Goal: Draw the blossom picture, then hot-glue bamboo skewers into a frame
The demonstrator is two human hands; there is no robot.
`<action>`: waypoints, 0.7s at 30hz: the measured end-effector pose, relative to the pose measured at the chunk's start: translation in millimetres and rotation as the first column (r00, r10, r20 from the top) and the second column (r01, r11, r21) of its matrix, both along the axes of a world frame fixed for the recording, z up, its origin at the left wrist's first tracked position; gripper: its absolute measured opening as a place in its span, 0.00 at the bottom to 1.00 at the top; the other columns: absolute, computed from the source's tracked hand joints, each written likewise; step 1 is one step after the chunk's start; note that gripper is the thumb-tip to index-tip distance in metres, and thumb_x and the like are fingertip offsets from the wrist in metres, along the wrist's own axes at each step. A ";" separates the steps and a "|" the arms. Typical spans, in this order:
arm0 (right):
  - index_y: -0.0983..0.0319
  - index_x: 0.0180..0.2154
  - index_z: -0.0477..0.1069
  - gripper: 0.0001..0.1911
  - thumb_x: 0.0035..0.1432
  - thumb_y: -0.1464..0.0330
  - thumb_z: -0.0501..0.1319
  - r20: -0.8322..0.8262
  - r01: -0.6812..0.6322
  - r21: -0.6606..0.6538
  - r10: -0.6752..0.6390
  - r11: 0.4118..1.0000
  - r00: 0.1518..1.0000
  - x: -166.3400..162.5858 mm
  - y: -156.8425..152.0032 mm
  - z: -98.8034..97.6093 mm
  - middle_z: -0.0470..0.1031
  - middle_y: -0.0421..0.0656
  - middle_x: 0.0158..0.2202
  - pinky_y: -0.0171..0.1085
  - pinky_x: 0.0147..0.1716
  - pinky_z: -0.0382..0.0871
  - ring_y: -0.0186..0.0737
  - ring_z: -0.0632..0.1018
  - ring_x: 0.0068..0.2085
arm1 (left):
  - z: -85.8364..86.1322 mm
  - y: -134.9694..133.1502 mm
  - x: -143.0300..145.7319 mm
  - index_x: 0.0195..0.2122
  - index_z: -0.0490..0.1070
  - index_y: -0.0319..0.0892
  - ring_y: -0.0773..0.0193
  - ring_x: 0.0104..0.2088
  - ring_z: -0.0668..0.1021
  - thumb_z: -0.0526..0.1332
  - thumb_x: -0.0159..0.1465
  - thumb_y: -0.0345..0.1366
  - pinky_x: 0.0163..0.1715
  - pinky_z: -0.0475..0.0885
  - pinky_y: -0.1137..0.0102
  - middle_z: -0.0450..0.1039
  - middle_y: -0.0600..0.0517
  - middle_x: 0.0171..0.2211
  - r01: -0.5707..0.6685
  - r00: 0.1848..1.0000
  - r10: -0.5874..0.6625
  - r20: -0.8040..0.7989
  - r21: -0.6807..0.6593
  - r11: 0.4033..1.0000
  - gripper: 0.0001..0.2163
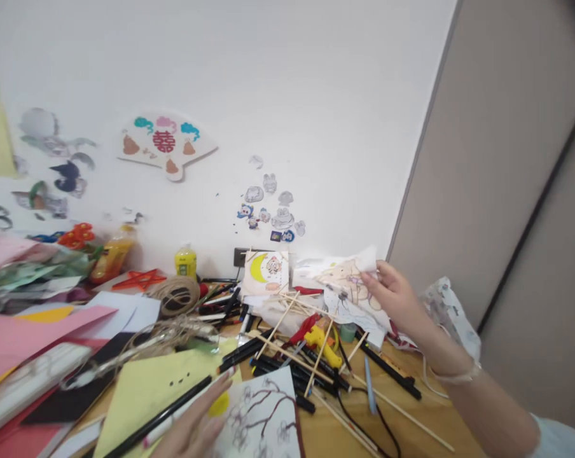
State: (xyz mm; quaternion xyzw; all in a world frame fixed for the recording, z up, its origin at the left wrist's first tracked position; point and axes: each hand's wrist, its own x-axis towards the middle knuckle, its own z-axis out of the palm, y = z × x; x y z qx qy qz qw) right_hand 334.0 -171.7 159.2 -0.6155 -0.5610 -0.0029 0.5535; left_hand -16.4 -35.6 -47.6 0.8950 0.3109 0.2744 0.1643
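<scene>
Many crossed sticks [278, 325], black markers [246, 352] between, right hand [395, 296] pinching drawn paper [350, 278], left hand [196, 416], grip unclear

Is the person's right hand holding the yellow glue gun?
No, the right hand grips a sheet of paper with a drawing on it, while the yellow glue gun lies among wooden sticks.
</scene>
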 end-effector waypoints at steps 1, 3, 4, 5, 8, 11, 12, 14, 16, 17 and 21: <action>0.59 0.35 0.66 0.16 0.55 0.52 0.58 -0.096 -0.111 0.008 0.111 0.994 0.989 -18.9 -10.0 -1.9 0.71 0.38 0.27 0.32 0.25 0.65 0.35 0.72 0.26 | 11.5 -7.0 0.0 0.63 0.53 0.51 0.59 0.58 0.66 0.44 0.68 0.41 0.52 0.67 0.60 0.59 0.51 0.61 -0.013 1.000 0.010 -0.029 -0.104 0.995 0.21; 0.58 0.39 0.67 0.18 0.53 0.52 0.60 -0.300 -0.156 0.031 0.158 0.987 0.941 -42.8 -27.3 -10.4 0.75 0.40 0.29 0.33 0.25 0.68 0.36 0.74 0.27 | 29.0 -19.5 -1.0 0.62 0.55 0.46 0.58 0.60 0.62 0.47 0.67 0.45 0.55 0.62 0.58 0.55 0.48 0.62 -0.012 0.996 -0.006 -0.093 -0.191 0.982 0.23; 0.57 0.40 0.67 0.19 0.52 0.52 0.61 -0.380 -0.134 0.027 0.135 0.991 0.915 -47.4 -33.8 -17.7 0.76 0.41 0.29 0.34 0.24 0.69 0.37 0.75 0.26 | 34.1 -24.9 -2.5 0.61 0.58 0.46 0.56 0.61 0.62 0.50 0.65 0.46 0.56 0.61 0.58 0.53 0.47 0.63 -0.018 0.989 -0.012 -0.148 -0.200 0.980 0.24; 0.57 0.41 0.67 0.20 0.51 0.52 0.62 -0.445 -0.118 -0.002 0.105 0.993 0.889 -48.3 -38.8 -27.7 0.77 0.42 0.30 0.34 0.23 0.69 0.39 0.76 0.26 | 36.6 -29.8 -4.7 0.60 0.59 0.45 0.55 0.61 0.60 0.54 0.63 0.46 0.57 0.59 0.56 0.51 0.46 0.64 -0.025 0.980 -0.011 -0.198 -0.181 0.983 0.25; 0.58 0.41 0.68 0.20 0.49 0.54 0.63 -0.522 -0.083 -0.144 -0.004 0.986 0.853 -41.2 -45.9 -72.6 0.79 0.45 0.31 0.38 0.24 0.72 0.46 0.79 0.30 | 32.2 -41.4 -13.8 0.58 0.63 0.42 0.51 0.62 0.59 0.62 0.56 0.42 0.58 0.57 0.55 0.52 0.42 0.63 -0.072 0.947 0.035 -0.318 -0.106 0.992 0.28; 0.60 0.38 0.71 0.18 0.50 0.54 0.60 -0.440 -0.117 -0.316 -0.037 0.942 0.897 -40.6 -50.0 -129.8 0.80 0.47 0.34 0.42 0.30 0.75 0.51 0.80 0.35 | 20.2 -47.1 -22.6 0.57 0.64 0.40 0.50 0.61 0.61 0.62 0.56 0.40 0.58 0.58 0.55 0.55 0.40 0.62 -0.113 0.934 0.093 -0.344 -0.038 0.993 0.26; 0.60 0.36 0.72 0.17 0.50 0.55 0.59 -0.419 -0.115 -0.330 -0.036 0.937 0.907 -42.9 -52.0 -148.0 0.80 0.47 0.33 0.43 0.31 0.75 0.51 0.80 0.35 | 17.0 -47.6 -25.1 0.57 0.65 0.40 0.50 0.61 0.62 0.61 0.57 0.40 0.58 0.58 0.55 0.56 0.40 0.62 -0.116 0.937 0.105 -0.333 -0.015 0.993 0.26; 0.61 0.36 0.72 0.16 0.51 0.56 0.58 -0.370 -0.091 -0.376 -0.060 0.922 0.927 -47.8 -56.7 -178.4 0.80 0.45 0.33 0.44 0.32 0.74 0.51 0.80 0.34 | 14.1 -47.2 -30.0 0.56 0.65 0.40 0.50 0.60 0.62 0.60 0.58 0.41 0.58 0.59 0.55 0.57 0.41 0.61 -0.116 0.945 0.118 -0.306 0.024 0.993 0.24; 0.60 0.38 0.71 0.16 0.51 0.57 0.57 -0.279 -0.030 -0.412 -0.095 0.911 0.956 -49.5 -61.2 -197.8 0.80 0.45 0.35 0.44 0.35 0.73 0.50 0.80 0.36 | 16.5 -45.2 -35.0 0.56 0.65 0.39 0.51 0.60 0.63 0.59 0.59 0.40 0.58 0.58 0.56 0.57 0.41 0.61 -0.117 0.940 0.124 -0.317 0.040 0.992 0.24; 0.60 0.40 0.71 0.17 0.50 0.58 0.57 -0.227 0.011 -0.424 -0.118 0.905 0.967 -48.5 -62.8 -203.2 0.80 0.45 0.37 0.44 0.37 0.73 0.50 0.80 0.38 | 19.2 -44.2 -37.2 0.56 0.65 0.38 0.52 0.60 0.63 0.59 0.59 0.40 0.58 0.58 0.56 0.58 0.41 0.61 -0.121 0.932 0.129 -0.340 0.044 0.992 0.24; 0.58 0.48 0.67 0.22 0.50 0.60 0.56 -0.119 0.106 -0.428 -0.173 0.897 0.978 -41.2 -65.6 -206.9 0.78 0.46 0.44 0.43 0.41 0.70 0.49 0.78 0.43 | 26.2 -48.3 -35.6 0.57 0.63 0.35 0.51 0.60 0.63 0.55 0.60 0.36 0.58 0.59 0.56 0.58 0.39 0.61 -0.157 0.886 0.197 -0.420 0.130 0.979 0.24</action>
